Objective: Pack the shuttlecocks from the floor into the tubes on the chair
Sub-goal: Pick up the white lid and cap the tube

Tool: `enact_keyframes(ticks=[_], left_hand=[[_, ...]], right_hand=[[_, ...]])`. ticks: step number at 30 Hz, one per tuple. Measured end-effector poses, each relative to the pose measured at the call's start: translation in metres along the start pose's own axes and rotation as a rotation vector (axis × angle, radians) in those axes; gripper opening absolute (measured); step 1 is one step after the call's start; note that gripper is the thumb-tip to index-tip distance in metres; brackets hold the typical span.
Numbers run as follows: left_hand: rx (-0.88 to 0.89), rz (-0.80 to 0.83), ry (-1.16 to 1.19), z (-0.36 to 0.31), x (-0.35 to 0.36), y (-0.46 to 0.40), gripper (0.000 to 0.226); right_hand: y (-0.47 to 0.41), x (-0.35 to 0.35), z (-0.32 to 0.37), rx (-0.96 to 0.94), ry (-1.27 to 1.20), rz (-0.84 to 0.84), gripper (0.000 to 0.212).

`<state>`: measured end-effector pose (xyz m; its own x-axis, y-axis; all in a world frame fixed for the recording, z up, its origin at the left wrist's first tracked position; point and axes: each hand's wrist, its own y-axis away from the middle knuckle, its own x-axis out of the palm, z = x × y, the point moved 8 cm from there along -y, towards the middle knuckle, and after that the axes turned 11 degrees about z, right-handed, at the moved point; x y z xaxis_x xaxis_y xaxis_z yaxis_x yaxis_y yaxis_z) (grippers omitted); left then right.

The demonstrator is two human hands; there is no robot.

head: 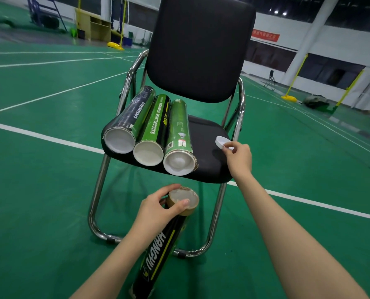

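While left hand (156, 209) grips tube (158, 253), right hand (238, 156) pinches cap (220, 141)

This was an indoor badminton hall. A green court floor (50, 169) marked with white lines (43, 137) filled the frame. Yellow net posts (122, 22) on weighted bases stood at upper left and right. Shuttlecock tubes (151, 126) lay on a black chair (201, 50) at centre, and white walls (341, 39) ringed the far side.
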<state>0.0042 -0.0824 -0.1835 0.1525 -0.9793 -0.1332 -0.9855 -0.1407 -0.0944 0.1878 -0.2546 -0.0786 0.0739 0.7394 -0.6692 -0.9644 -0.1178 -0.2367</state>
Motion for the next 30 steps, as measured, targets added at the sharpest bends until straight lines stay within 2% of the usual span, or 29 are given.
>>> enact_keyframes(ticks=[5,11,13,16,23,27,30], left_hand=[[0.003,0.021,-0.001,-0.003,0.002,0.009,0.037],[0.016,0.019,0.036,-0.005,0.001,0.035,0.038],[0.021,0.009,0.032,-0.005,-0.001,0.043,0.04],[0.024,0.01,0.006,-0.003,-0.004,0.052,0.044],[0.018,0.002,0.0,-0.002,0.0,0.06,0.044],[0.022,0.022,-0.025,-0.005,0.006,0.059,0.046],[0.03,0.028,-0.035,-0.007,0.009,0.058,0.046]], right_hand=[[0.067,-0.018,0.018,-0.112,-0.114,0.013,0.006],[0.154,-0.002,0.019,-0.11,-0.302,0.178,0.013],[0.173,0.01,0.021,-0.133,-0.279,0.239,0.018],[0.19,0.023,0.027,-0.158,-0.236,0.304,0.014],[0.2,0.032,0.027,-0.213,-0.16,0.353,0.007],[0.202,0.035,0.025,-0.235,-0.15,0.381,0.01],[0.202,0.037,0.025,-0.25,-0.112,0.449,0.008]])
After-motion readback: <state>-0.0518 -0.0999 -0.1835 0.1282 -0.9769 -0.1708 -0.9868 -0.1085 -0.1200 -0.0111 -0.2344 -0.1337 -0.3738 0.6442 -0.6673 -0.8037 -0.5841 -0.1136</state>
